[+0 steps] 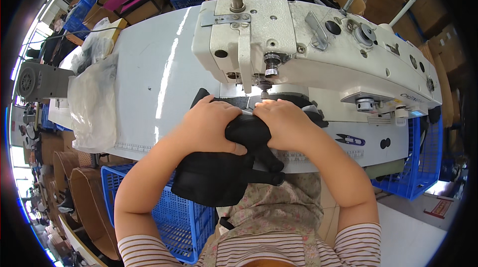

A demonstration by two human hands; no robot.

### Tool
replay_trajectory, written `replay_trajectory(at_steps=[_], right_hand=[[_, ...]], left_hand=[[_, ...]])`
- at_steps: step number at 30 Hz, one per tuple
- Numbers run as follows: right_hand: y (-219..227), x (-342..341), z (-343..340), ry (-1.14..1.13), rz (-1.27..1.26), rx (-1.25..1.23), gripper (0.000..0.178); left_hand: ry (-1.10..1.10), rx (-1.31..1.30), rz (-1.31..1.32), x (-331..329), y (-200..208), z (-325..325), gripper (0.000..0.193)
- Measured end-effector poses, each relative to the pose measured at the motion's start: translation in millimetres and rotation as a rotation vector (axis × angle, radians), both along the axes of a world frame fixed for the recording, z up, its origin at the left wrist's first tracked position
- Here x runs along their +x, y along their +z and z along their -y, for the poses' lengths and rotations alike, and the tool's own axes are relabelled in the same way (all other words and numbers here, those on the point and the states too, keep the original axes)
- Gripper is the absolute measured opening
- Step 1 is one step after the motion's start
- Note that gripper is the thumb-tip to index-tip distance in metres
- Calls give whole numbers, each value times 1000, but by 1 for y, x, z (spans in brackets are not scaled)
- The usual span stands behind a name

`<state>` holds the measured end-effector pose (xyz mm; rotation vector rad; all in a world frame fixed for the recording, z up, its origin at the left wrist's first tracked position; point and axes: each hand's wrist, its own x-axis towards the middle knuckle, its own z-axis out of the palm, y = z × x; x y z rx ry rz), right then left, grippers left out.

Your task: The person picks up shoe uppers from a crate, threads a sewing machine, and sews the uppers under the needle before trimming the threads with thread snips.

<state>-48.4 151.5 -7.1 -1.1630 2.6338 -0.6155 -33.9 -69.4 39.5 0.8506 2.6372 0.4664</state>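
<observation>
A black fabric glove (pixel 214 177) with stubby finger ends lies bunched at the front edge of the table and hangs over it. My left hand (pixel 211 122) is closed on its left part, thumb on top and fingers toward the machine. Close beside it, my right hand (pixel 284 122) pinches the cloth, its fingertips just in front of the presser foot (pixel 264 92). A light grey strip shows between the hands. The white sewing machine (pixel 249 28) stands over the work, its lamp lit. My fingers partly hide the cloth edge near the needle.
Thread snips (pixel 351 140) and small black discs (pixel 385 143) lie right of my right hand. A clear plastic bag (pixel 92 107) drapes over the table's left side. Blue crates (pixel 174 217) stand below at left and at right. Cardboard boxes (pixel 443 48) are behind the machine.
</observation>
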Motion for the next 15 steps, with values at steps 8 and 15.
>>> replay_trajectory(at_steps=[8, 15], right_hand=[[4, 0, 2, -30, 13, 24, 36], [-1, -1, 3, -28, 12, -9, 36]], left_hand=[[306, 141, 225, -38, -28, 1, 30], [464, -204, 67, -55, -37, 0, 37]])
